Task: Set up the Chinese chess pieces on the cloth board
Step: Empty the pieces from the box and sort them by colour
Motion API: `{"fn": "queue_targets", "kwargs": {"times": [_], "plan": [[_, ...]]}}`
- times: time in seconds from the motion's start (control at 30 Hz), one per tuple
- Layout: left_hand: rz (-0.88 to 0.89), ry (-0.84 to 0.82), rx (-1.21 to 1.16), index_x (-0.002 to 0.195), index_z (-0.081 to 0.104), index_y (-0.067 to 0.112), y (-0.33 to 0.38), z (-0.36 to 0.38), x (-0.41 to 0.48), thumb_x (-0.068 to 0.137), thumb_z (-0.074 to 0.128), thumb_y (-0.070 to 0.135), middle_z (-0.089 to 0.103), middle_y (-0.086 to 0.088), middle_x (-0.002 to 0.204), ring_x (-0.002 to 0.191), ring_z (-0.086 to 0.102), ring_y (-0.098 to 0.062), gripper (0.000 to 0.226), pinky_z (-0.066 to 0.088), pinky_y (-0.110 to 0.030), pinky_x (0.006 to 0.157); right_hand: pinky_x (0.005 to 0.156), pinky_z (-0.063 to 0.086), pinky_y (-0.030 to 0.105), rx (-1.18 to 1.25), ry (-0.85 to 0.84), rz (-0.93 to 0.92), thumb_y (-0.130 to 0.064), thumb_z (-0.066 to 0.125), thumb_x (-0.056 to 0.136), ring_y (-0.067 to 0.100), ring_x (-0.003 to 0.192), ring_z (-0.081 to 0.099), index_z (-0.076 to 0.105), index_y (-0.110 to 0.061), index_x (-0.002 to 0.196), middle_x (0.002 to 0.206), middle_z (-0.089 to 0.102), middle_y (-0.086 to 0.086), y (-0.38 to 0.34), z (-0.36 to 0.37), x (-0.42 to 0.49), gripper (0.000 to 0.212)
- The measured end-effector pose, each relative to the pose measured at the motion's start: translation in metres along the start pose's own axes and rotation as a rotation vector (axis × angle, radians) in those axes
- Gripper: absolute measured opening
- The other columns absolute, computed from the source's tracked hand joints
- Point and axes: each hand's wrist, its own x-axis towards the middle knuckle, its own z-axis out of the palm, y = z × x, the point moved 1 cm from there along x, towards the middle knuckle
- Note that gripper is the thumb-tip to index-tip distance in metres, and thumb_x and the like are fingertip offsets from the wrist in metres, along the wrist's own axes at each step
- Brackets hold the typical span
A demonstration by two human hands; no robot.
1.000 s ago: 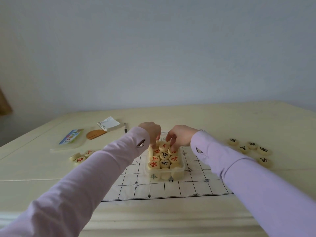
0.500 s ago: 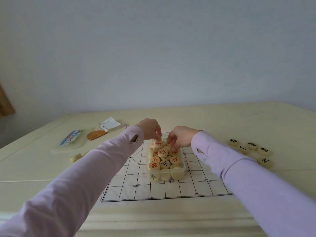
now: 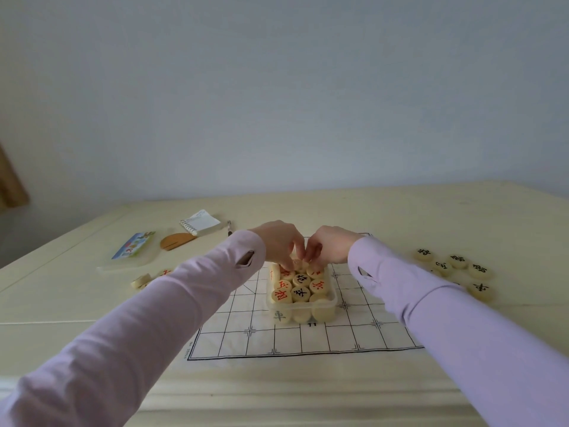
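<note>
Reaching down into the far row of chess pieces (image 3: 301,294) in the clear plastic box (image 3: 303,308), mid cloth board (image 3: 277,340): left hand (image 3: 278,245) and right hand (image 3: 329,249), equally near, fingers curled; impossible to tell any grip on a piece.

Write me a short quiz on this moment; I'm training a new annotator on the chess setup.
1. True or false: the clear box of pieces stands on the cloth board.
2. Where do the loose black-lettered pieces lie? A: on the cloth board. B: on the table, right of the board. C: in a lid.
3. Fill in: the left hand and the right hand reach into the box's ____ end, near or far.
Key: 1 true; 2 B; 3 far.
</note>
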Motion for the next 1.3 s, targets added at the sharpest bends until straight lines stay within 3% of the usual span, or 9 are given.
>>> {"fn": "queue_targets", "kwargs": {"times": [0.1, 0.23, 0.4, 0.5, 0.57, 0.7, 0.87, 1.07, 1.3], "plan": [[0.038, -0.020, -0.013, 0.094, 0.072, 0.027, 0.007, 0.001, -0.003, 0.078, 0.070, 0.026, 0.066, 0.000, 0.097, 0.091, 0.060, -0.019, 0.017, 0.047, -0.030, 0.079, 0.084, 0.043, 0.025, 0.011, 0.016, -0.001, -0.014, 0.069, 0.081, 0.020, 0.110, 0.059, 0.066, -0.014, 0.114, 0.116, 0.066, 0.001, 0.001, 0.001, 0.000, 0.034], [0.009, -0.076, -0.010, 0.100, 0.073, 0.023, 0.013, 0.009, -0.004, 0.076, 0.073, 0.038, 0.070, 0.001, 0.096, 0.090, 0.063, -0.017, 0.028, 0.048, -0.026, 0.079, 0.085, 0.046, 0.025, 0.021, 0.063, -0.015, -0.011, 0.071, 0.079, 0.019, 0.107, 0.060, 0.066, -0.014, 0.111, 0.114, 0.067, 0.001, 0.000, 0.002, 0.000, 0.033], [-0.028, -0.115, 0.032, 0.100, 0.072, 0.025, 0.017, 0.014, 0.002, 0.076, 0.072, 0.040, 0.073, 0.001, 0.096, 0.088, 0.068, -0.018, 0.028, 0.053, -0.032, 0.086, 0.080, 0.049, 0.030, 0.043, 0.123, -0.021, -0.015, 0.075, 0.075, 0.021, 0.097, 0.064, 0.073, -0.011, 0.098, 0.102, 0.071, 0.005, 0.000, 0.001, -0.009, 0.024], [-0.059, -0.140, 0.040, 0.100, 0.072, 0.026, 0.018, 0.012, 0.002, 0.075, 0.072, 0.041, 0.073, 0.003, 0.093, 0.086, 0.068, -0.016, 0.030, 0.053, -0.032, 0.087, 0.076, 0.046, 0.029, 0.014, 0.080, -0.006, -0.019, 0.077, 0.073, 0.023, 0.100, 0.063, 0.074, -0.011, 0.098, 0.104, 0.071, 0.007, -0.005, -0.002, -0.017, 0.026], [-0.079, -0.139, 0.026, 0.099, 0.071, 0.026, 0.018, 0.012, 0.003, 0.073, 0.073, 0.038, 0.073, 0.003, 0.092, 0.085, 0.068, -0.015, 0.029, 0.053, -0.031, 0.086, 0.072, 0.041, 0.027, -0.007, 0.022, -0.021, -0.023, 0.079, 0.072, 0.020, 0.091, 0.059, 0.073, -0.010, 0.098, 0.097, 0.069, 0.006, -0.011, -0.001, -0.021, 0.029], [-0.067, -0.094, 0.004, 0.091, 0.072, 0.025, 0.015, 0.008, 0.000, 0.069, 0.076, 0.032, 0.073, 0.004, 0.089, 0.082, 0.068, -0.015, 0.024, 0.052, -0.027, 0.077, 0.068, 0.042, 0.026, -0.061, -0.031, -0.070, -0.029, 0.080, 0.071, 0.017, 0.083, 0.056, 0.072, -0.008, 0.096, 0.089, 0.065, 0.004, -0.021, 0.004, -0.026, 0.033], [-0.051, -0.001, -0.095, 0.092, 0.071, 0.023, -0.006, -0.014, -0.023, 0.072, 0.073, 0.042, 0.065, 0.010, 0.088, 0.088, 0.061, -0.012, 0.027, 0.050, -0.031, 0.084, 0.074, 0.047, 0.028, -0.091, -0.035, -0.081, -0.024, 0.079, 0.070, 0.017, 0.084, 0.060, 0.072, -0.013, 0.091, 0.084, 0.065, -0.001, -0.027, 0.012, -0.024, 0.024], [-0.048, 0.004, -0.133, 0.095, 0.069, 0.023, -0.015, -0.009, -0.040, 0.074, 0.072, 0.041, 0.062, 0.018, 0.083, 0.087, 0.063, -0.006, 0.028, 0.050, -0.027, 0.085, 0.073, 0.046, 0.028, -0.169, -0.098, -0.077, -0.019, 0.075, 0.074, 0.017, 0.083, 0.058, 0.071, -0.009, 0.103, 0.104, 0.070, 0.005, -0.037, 0.019, -0.019, 0.031], [-0.079, 0.214, -0.129, 0.091, 0.068, 0.021, -0.009, -0.014, -0.040, 0.074, 0.068, 0.035, 0.063, 0.012, 0.082, 0.085, 0.063, -0.012, 0.022, 0.052, -0.029, 0.081, 0.058, 0.043, 0.022, -0.219, 0.023, -0.109, -0.016, 0.068, 0.072, 0.017, 0.071, 0.057, 0.070, -0.016, 0.088, 0.077, 0.061, -0.005, -0.039, 0.023, -0.024, 0.016]]}}
